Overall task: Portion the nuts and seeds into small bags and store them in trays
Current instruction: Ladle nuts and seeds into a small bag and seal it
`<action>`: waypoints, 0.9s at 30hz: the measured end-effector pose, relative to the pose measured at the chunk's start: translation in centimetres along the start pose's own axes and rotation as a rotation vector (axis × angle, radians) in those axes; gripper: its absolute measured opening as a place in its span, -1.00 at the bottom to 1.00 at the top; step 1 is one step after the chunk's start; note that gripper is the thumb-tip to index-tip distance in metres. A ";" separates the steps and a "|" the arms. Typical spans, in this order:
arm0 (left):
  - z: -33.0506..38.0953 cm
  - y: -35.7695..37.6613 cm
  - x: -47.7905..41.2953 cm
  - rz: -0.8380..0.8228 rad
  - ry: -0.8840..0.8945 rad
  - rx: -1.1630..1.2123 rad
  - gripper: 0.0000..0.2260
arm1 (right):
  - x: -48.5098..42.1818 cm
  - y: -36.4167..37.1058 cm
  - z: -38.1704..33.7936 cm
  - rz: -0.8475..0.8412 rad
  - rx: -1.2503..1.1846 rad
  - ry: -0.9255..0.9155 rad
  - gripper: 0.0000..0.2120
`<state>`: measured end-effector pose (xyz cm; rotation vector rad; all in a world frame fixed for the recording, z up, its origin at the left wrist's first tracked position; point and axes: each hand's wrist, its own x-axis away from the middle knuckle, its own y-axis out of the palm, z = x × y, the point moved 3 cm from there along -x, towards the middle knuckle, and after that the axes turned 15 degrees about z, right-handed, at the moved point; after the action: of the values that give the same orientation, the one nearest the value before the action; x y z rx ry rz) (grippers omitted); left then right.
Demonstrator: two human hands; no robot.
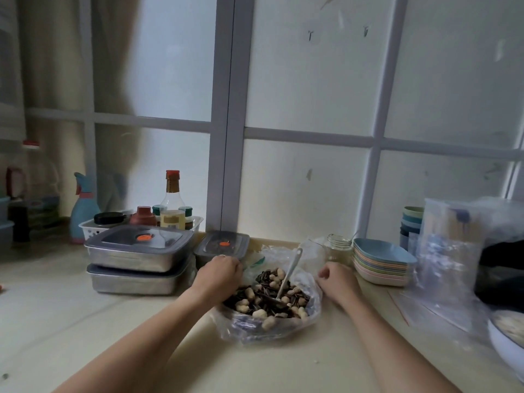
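A pale counter [113, 336] runs under a frosted window. At its back left, two wide steel trays [136, 262] stand stacked, each under a grey lid; the top lid has an orange dot in its middle. Just right of them, in the middle of the counter, lies a clear plastic bag [283, 327], its mouth spread wide and its crumpled rim rolled down. It holds a heap of pale peanuts in the shell mixed with dark striped seeds [266, 299]. Behind the bag's left edge sits a smaller lidded tray [224, 245], also with an orange dot.

Both forearms reach in from below, one on each side of the bag. The left hand [221, 272] is knuckles-up at the bag's far left rim, fingers curled under and hidden, so a grip cannot be told. The right hand [337, 279] is curled at the right rim, its fingertips pinching the plastic. A white spoon [292, 268] stands tilted in the heap, handle leaning away.
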<state>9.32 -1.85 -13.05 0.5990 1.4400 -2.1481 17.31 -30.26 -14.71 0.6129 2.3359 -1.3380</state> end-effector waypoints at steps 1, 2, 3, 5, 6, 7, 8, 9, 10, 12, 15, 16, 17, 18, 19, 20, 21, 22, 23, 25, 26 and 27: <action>0.0 0.1 0.1 0.020 -0.013 0.022 -0.68 | -0.2 0.0 0.0 0.032 0.005 0.013 -0.95; 0.0 0.2 0.2 0.038 -0.016 0.039 -0.68 | -0.4 0.0 0.0 0.073 0.014 0.027 -0.93; 0.1 0.2 0.2 0.050 -0.013 0.057 -0.69 | -0.6 -0.3 -0.1 0.124 0.015 0.032 -0.92; 0.3 0.0 0.1 0.076 0.000 0.127 -0.72 | -0.9 -1.0 -0.5 0.249 -0.032 0.003 -0.88; 0.5 -0.2 0.0 0.092 0.016 0.173 -0.73 | -1.1 -1.5 -0.8 0.303 -0.075 -0.025 -0.87; 0.6 -0.5 -0.1 0.109 0.038 0.220 -0.74 | -1.1 -2.0 -1.2 0.344 -0.123 -0.053 -0.86; 0.8 -0.8 -0.1 0.119 0.061 0.266 -0.75 | -1.0 -2.6 -1.8 0.383 -0.169 -0.089 -0.85; 0.9 -1.0 -0.1 0.129 0.082 0.307 -0.76 | -0.8 -3.2 -2.4 0.414 -0.210 -0.130 -0.84; 1.0 -1.2 -0.1 0.136 0.100 0.340 -0.76 | -0.5 -3.7 -3.2 0.428 -0.259 -0.169 -0.82; 1.1 -1.5 -0.1 0.154 0.123 0.377 -0.75 | 0.5 -4.3 -4.8 0.366 -0.401 -0.208 -0.80; 1.4 -2.1 0.0 0.157 0.131 0.421 -0.74 | 2.2 -4.7 -7.1 0.167 -0.699 -0.098 -0.79; 1.5 -2.4 0.2 0.135 0.119 0.460 -0.74 | 2.7 -4.7 -7.8 0.093 -0.835 -0.014 -0.79; 1.5 -2.5 0.4 0.089 0.092 0.527 -0.75 | 3.1 -4.8 -8.5 0.014 -0.969 0.071 -0.78; 1.6 -2.6 0.6 0.017 0.053 0.619 -0.74 | 3.6 -4.9 -9.1 -0.056 -1.075 0.139 -0.79; 1.7 -2.5 0.9 -0.067 0.005 0.722 -0.72 | 4.0 -5.0 -9.6 -0.105 -1.129 0.179 -0.79; 1.9 -2.6 1.3 -0.146 -0.044 0.817 -0.69 | 4.4 -5.0 -10.0 -0.129 -1.146 0.202 -0.80; 2.0 -2.7 1.5 -0.204 -0.081 0.887 -0.65 | 4.6 -4.9 -10.2 -0.131 -1.149 0.228 -0.81; 2.1 -2.9 1.6 -0.250 -0.104 0.941 -0.62 | 4.7 -4.7 -10.2 -0.115 -1.149 0.268 -0.82; 2.2 -3.1 1.6 -0.294 -0.122 0.998 -0.62 | 4.7 -4.4 -10.1 -0.089 -1.150 0.320 -0.83; 2.3 -3.4 1.4 -0.378 -0.158 1.127 -0.62 | 4.6 -4.0 -9.7 -0.050 -1.148 0.407 -0.84; 2.3 -3.4 1.4 -0.401 -0.165 1.166 -0.63 | 4.6 -3.9 -9.5 -0.038 -1.134 0.426 -0.83; 2.3 -3.4 1.5 -0.403 -0.162 1.171 -0.67 | 4.6 -3.8 -9.3 -0.029 -1.115 0.429 -0.83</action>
<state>5.87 -3.07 -10.64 0.4844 0.0624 -3.1697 10.39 -22.99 -9.99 0.4903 2.8965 0.2492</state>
